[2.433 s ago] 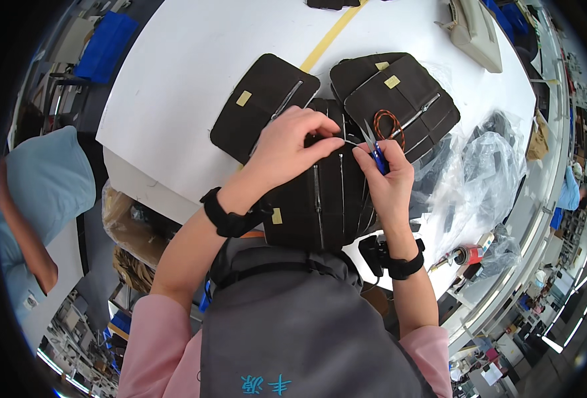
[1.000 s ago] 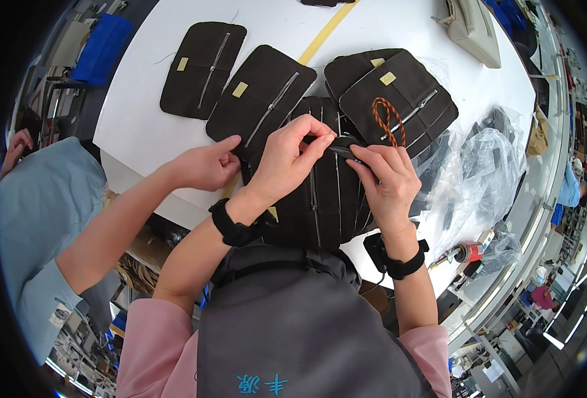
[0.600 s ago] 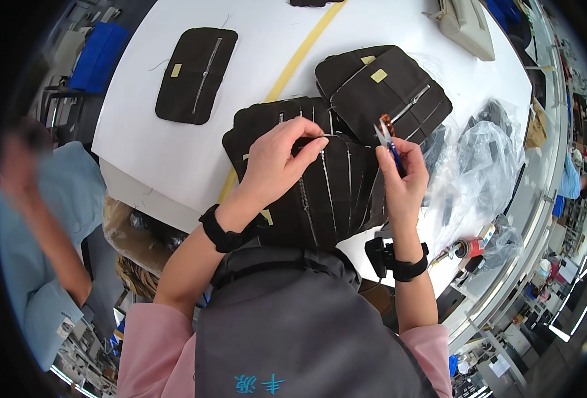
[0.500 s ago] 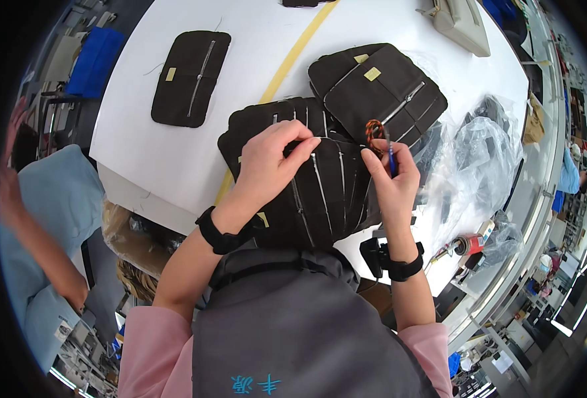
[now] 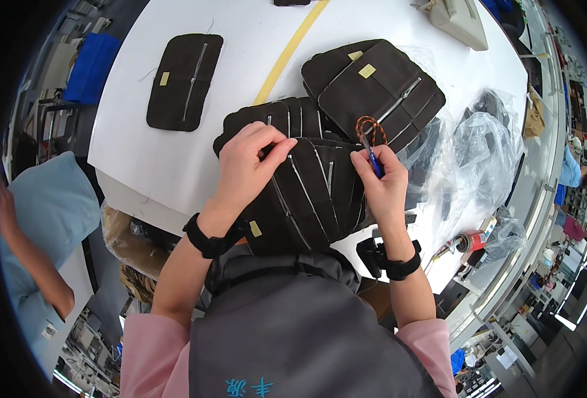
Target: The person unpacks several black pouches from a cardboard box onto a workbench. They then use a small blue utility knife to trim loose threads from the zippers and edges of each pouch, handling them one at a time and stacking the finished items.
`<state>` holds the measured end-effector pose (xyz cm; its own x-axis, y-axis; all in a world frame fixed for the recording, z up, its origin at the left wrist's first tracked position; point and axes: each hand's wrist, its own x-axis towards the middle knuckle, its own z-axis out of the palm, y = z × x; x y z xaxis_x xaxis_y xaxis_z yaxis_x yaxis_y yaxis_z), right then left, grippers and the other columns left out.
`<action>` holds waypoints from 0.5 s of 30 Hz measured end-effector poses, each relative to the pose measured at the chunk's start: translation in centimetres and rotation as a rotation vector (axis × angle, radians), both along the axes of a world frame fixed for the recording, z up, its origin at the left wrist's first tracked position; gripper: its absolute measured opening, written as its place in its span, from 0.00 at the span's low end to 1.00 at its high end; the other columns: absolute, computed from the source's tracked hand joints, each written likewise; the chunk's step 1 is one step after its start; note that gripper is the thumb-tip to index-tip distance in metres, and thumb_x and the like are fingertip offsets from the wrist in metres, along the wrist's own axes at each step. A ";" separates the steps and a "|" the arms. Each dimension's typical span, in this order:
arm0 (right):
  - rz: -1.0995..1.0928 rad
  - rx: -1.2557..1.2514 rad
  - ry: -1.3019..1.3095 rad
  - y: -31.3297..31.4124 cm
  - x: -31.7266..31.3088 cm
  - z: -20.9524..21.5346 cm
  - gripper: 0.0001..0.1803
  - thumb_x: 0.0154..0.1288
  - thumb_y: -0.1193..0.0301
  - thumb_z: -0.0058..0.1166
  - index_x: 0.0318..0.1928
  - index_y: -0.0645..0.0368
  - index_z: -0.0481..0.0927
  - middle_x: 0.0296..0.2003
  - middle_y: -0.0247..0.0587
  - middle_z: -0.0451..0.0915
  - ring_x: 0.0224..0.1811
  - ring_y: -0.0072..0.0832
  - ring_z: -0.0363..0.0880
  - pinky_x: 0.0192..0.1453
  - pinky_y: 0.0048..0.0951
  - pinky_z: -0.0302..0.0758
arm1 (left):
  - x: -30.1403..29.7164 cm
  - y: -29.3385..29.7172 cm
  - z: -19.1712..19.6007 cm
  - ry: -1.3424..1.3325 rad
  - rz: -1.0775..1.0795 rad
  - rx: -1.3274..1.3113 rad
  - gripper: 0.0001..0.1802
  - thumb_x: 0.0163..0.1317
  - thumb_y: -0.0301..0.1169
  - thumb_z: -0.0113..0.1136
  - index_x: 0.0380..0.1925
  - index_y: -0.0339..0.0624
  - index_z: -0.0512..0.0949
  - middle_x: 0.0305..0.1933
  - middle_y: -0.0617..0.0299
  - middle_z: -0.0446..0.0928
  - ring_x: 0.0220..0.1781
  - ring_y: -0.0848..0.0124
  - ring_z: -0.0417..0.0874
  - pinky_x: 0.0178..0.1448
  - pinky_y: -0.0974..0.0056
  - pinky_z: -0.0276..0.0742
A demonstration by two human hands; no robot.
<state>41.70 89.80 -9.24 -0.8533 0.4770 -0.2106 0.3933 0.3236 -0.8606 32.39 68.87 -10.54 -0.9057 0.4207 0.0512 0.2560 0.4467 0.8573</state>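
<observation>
Several black fabric panels with silver zippers lie fanned in a pile [image 5: 307, 192] in front of me. My left hand [image 5: 250, 156] pinches the upper edge of the top panel between thumb and fingertips. At the right end of that same edge, my right hand [image 5: 384, 179] is closed round small blue-handled thread snips [image 5: 374, 162] with an orange-and-black cord loop [image 5: 371, 126]. Its thumb is at the panel's corner; whether it grips the fabric too is hard to make out. Beyond the hands rests another stack of black zippered panels [image 5: 380, 86] with pale yellow tags.
A single black panel [image 5: 186, 83] lies at the far left of the white table [image 5: 124, 126]. Crumpled clear plastic [image 5: 479, 152] covers the right side, near a red can [image 5: 469, 241]. A beige bag [image 5: 456, 23] stands far right. A person in light blue [image 5: 55, 205] is at left.
Both hands have shifted slightly left along with the view. The top panel's edge is stretched between them, and the cord loop stands more upright above my right hand.
</observation>
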 end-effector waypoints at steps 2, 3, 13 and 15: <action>-0.011 -0.001 0.000 0.1 0.0 0.2 0.12 0.61 0.71 0.64 0.29 0.64 0.76 0.24 0.33 0.71 0.26 0.19 0.66 0.32 0.22 0.65 | -0.2 0.5 0.3 0.053 -0.019 -0.011 0.05 0.58 0.27 0.67 0.30 0.38 0.80 0.28 0.64 0.76 0.31 0.71 0.76 0.34 0.68 0.71; -0.017 -0.001 0.001 0.1 -0.1 0.4 0.12 0.61 0.71 0.64 0.29 0.64 0.76 0.24 0.32 0.71 0.26 0.18 0.66 0.32 0.22 0.65 | -0.4 0.9 0.4 0.109 -0.028 -0.004 0.06 0.56 0.27 0.68 0.32 0.39 0.81 0.30 0.63 0.77 0.33 0.69 0.77 0.37 0.67 0.72; 0.015 -0.017 0.068 -0.1 0.1 1.4 0.10 0.62 0.72 0.64 0.30 0.64 0.76 0.24 0.30 0.71 0.26 0.17 0.65 0.32 0.21 0.64 | -0.8 4.5 1.2 0.083 -0.268 0.003 0.09 0.54 0.29 0.68 0.32 0.40 0.79 0.33 0.63 0.77 0.37 0.64 0.76 0.42 0.62 0.73; 0.011 -0.016 0.048 0.1 0.2 1.3 0.10 0.62 0.72 0.64 0.32 0.63 0.76 0.25 0.31 0.72 0.27 0.17 0.65 0.32 0.21 0.65 | -0.8 4.7 0.9 0.025 -0.254 0.059 0.07 0.56 0.27 0.66 0.32 0.39 0.78 0.31 0.62 0.77 0.36 0.66 0.76 0.41 0.64 0.72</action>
<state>41.89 89.91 -7.98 -0.8678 0.4646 -0.1765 0.3478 0.3139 -0.8835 31.62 73.56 -9.59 -0.7696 0.6302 0.1030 0.3746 0.3149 0.8721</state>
